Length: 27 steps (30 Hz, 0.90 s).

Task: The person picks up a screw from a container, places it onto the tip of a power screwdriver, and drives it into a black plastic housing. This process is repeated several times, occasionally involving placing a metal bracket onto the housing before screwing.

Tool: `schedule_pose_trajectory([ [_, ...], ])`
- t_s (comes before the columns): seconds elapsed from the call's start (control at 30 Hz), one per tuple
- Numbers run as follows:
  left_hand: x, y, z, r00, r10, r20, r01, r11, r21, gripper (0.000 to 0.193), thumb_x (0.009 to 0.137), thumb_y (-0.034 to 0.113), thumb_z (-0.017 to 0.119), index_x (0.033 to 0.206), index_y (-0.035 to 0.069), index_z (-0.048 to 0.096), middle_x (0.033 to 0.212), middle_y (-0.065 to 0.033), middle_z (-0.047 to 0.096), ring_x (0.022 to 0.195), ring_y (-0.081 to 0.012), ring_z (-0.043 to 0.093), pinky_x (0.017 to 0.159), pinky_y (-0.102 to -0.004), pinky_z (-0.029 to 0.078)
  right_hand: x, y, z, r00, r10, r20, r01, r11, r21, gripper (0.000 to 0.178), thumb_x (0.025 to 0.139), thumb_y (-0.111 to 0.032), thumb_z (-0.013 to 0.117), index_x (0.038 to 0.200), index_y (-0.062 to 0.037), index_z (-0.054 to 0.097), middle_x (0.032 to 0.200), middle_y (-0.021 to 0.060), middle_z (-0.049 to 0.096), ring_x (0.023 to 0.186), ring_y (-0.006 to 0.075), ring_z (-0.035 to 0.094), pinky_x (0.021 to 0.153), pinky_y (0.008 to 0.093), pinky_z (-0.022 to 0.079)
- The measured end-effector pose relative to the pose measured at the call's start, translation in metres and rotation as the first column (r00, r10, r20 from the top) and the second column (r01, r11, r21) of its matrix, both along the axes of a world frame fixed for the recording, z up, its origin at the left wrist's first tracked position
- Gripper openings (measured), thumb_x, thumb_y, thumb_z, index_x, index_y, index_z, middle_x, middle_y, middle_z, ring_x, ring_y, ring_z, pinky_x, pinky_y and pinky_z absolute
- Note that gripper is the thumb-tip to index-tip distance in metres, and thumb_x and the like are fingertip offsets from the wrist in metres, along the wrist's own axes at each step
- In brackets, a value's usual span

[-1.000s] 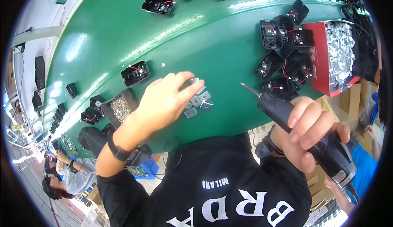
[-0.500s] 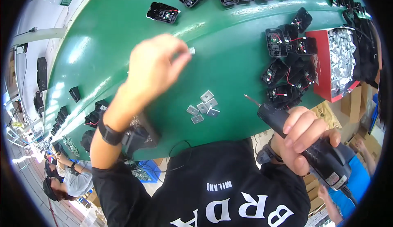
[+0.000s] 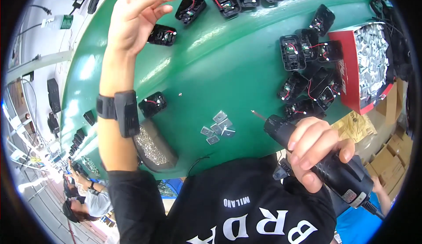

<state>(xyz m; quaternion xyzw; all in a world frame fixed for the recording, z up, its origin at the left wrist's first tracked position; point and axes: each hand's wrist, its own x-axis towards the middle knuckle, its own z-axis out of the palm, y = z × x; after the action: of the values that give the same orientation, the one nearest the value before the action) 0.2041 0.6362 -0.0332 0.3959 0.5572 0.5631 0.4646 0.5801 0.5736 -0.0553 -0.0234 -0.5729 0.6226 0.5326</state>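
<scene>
My left hand [image 3: 136, 19] reaches to the far left of the green table, palm partly turned up, fingers spread and thumb apart. A small pale bit shows by its fingertips at the picture's top edge; whether the hand touches it is unclear. Just beside the wrist lies a black plastic housing [image 3: 162, 35] with red wires. My right hand [image 3: 318, 149] is wrapped round a black electric screwdriver [image 3: 281, 129], whose thin bit points left over the table. Several square metal plates with holes [image 3: 217, 128] lie loose left of the bit.
Black housings [image 3: 292, 52] are piled at the right, beside a red box [image 3: 349, 74] of metal plates. More housings [image 3: 224, 1] line the far side. A dark tray of small screws [image 3: 151, 145] stands by my left forearm. Other people sit at left and lower right.
My left hand has moved away and to the left, and its fingers have spread. The right hand still holds the screwdriver, now slightly further left. The view has shifted a little.
</scene>
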Motion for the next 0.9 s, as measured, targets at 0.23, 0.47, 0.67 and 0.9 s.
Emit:
schedule_pose_trajectory([
  [0.23, 0.018, 0.016, 0.017, 0.325, -0.333, -0.885, 0.122, 0.943, -0.310, 0.040, 0.071, 0.010, 0.072, 0.111, 0.006, 0.067, 0.093, -0.0131, 0.070, 0.086, -0.0341, 0.067, 0.080, -0.0417, 0.054, 0.001, 0.008, -0.003, 0.999, 0.007, -0.039, -0.008, 1.000, -0.012, 0.073, 0.075, -0.001, 0.078, 0.137, -0.0168, 0.043, 0.087, 0.0083, 0.069, 0.067, 0.0238, 0.069, 0.062, 0.0383, 0.058],
  [0.47, 0.006, 0.029, 0.003, -0.169, -0.448, -0.878, 0.237, 0.846, -0.477, 0.076, 0.067, 0.022, 0.083, 0.139, 0.018, 0.058, 0.091, -0.0170, 0.067, 0.089, -0.0362, 0.067, 0.080, -0.0445, 0.055, 0.001, 0.005, 0.001, 0.999, -0.016, -0.031, 0.015, 1.000, -0.027, 0.072, 0.075, -0.001, 0.078, 0.136, -0.0159, 0.043, 0.087, 0.0083, 0.069, 0.066, 0.0235, 0.069, 0.062, 0.0382, 0.058],
  [0.67, 0.022, 0.017, 0.001, -0.052, -0.416, -0.908, 0.076, 0.905, -0.419, 0.073, 0.072, 0.043, 0.083, 0.130, 0.005, 0.062, 0.089, -0.0199, 0.071, 0.087, -0.0375, 0.069, 0.080, -0.0463, 0.055, -0.001, 0.001, 0.000, 0.997, -0.072, -0.036, 0.070, 0.997, -0.039, 0.068, 0.075, -0.001, 0.077, 0.132, -0.0147, 0.043, 0.086, 0.0083, 0.068, 0.065, 0.0233, 0.068, 0.060, 0.0379, 0.057],
  [0.9, -0.021, -0.015, 0.005, 0.730, -0.350, -0.587, 0.138, 0.917, -0.375, 0.033, 0.086, 0.014, 0.066, 0.116, 0.001, 0.068, 0.075, 0.0036, 0.056, 0.074, -0.0040, 0.054, 0.062, -0.0245, 0.042, -0.012, -0.003, 0.001, 0.996, -0.077, -0.036, 0.077, 0.997, -0.015, 0.068, 0.076, -0.005, 0.075, 0.136, -0.0144, 0.044, 0.083, 0.0044, 0.066, 0.063, 0.0193, 0.065, 0.061, 0.0340, 0.055],
])
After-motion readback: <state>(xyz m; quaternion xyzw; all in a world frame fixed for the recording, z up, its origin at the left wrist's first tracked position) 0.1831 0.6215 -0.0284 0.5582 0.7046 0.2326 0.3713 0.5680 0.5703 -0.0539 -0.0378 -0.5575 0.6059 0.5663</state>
